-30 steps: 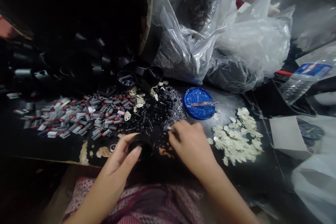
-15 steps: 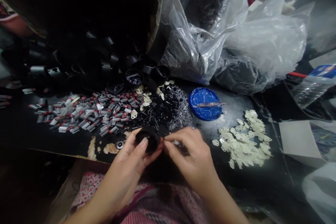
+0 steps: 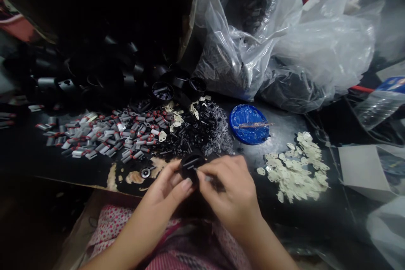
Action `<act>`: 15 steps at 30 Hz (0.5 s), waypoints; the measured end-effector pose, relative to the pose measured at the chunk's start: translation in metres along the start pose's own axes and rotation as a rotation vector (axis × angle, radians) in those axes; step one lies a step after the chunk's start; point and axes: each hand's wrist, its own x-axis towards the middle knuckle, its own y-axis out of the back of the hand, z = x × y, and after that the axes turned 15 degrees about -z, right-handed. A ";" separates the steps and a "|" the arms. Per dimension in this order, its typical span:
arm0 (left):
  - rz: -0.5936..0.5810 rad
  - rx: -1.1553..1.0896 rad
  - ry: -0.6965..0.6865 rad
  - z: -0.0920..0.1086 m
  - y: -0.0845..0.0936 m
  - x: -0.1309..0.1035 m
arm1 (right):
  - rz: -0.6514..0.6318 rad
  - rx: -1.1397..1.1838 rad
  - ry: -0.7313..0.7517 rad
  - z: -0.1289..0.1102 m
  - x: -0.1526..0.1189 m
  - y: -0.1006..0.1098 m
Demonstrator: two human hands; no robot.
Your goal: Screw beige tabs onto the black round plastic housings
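My left hand point(image 3: 169, 187) is wrapped round a black round plastic housing point(image 3: 190, 161), its thumb along the near side. The housing's open mouth faces up toward me, and narrow grey bars show inside it. My right hand point(image 3: 232, 185) is closed in a pinch at the housing's right rim; what its fingertips hold is too small and covered to make out. Just beyond the hands lie heaps of small black parts and springs point(image 3: 183, 139) and thin grey pieces point(image 3: 218, 130).
Grey cylinders with red ends point(image 3: 107, 135) are spread at left. A blue lid point(image 3: 249, 124) with a stick across it lies right of centre, near a pile of cream plates point(image 3: 297, 168). Clear plastic bags point(image 3: 236, 59) and black housings point(image 3: 123, 78) stand behind.
My left hand has shifted slightly right and turned the black housing so its open mouth faces me. The right hand's pinched fingers have come to the housing's rim.
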 end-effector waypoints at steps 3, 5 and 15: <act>-0.050 0.067 -0.026 0.001 -0.001 0.002 | -0.019 -0.034 0.011 0.000 0.000 0.000; -0.055 0.124 -0.025 0.003 0.000 0.003 | -0.060 -0.058 0.005 0.000 0.000 0.000; -0.026 0.155 0.051 0.017 0.014 -0.003 | -0.201 -0.104 0.030 -0.007 0.004 -0.004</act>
